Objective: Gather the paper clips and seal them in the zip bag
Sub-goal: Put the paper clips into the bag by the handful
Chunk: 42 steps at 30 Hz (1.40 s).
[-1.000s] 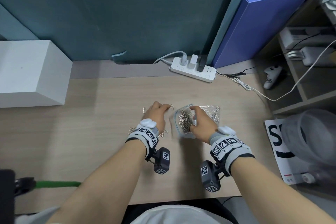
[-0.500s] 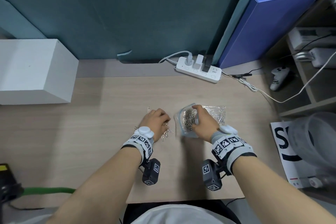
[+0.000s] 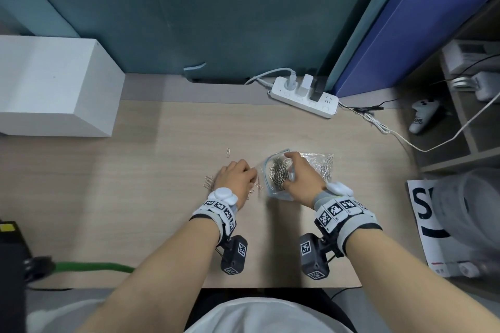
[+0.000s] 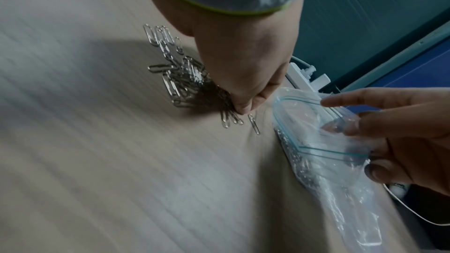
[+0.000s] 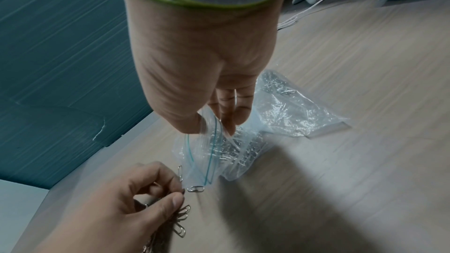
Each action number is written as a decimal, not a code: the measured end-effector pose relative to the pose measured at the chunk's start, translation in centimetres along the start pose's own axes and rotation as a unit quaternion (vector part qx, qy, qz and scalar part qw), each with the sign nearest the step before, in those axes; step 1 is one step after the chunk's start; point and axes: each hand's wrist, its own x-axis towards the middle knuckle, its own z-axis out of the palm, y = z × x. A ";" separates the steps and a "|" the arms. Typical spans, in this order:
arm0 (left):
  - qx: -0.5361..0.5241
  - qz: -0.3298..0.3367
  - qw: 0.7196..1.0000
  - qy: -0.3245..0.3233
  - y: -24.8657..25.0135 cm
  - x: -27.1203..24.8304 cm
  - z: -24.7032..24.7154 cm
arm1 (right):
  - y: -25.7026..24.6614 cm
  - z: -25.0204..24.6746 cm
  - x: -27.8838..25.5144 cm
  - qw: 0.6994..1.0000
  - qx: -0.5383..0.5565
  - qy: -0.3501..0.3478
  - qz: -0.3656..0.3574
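My right hand pinches the rim of a clear zip bag with a blue seal line and holds its mouth open toward the left. The bag lies on the wooden table and has several silver paper clips inside. My left hand sits just left of the bag, its curled fingers pinching a bunch of paper clips from a loose pile on the table. One clip lies right at the bag's mouth. Another single clip lies farther back.
A second crinkled clear bag of clips lies behind my right hand. A white power strip and its cable run along the back right. A white box stands at the back left, a clear container at the right.
My left hand has drawn back from the far clips toward me and now pinches at the pile beside the bag. My right hand has kept its hold on the bag's mouth.
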 end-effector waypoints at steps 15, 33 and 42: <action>-0.036 -0.074 0.995 -0.056 -4.0 -3.1 -1.9 | -2.0 0.8 0.1 0.999 -0.009 -0.024 -0.021; -0.170 -0.184 0.968 0.010 -2.6 -0.9 -2.2 | -1.7 0.5 -0.6 0.999 -0.017 -0.024 -0.021; -0.435 -0.108 0.894 -0.018 3.2 1.7 -4.5 | -1.5 0.5 -0.7 1.000 -0.012 -0.020 -0.012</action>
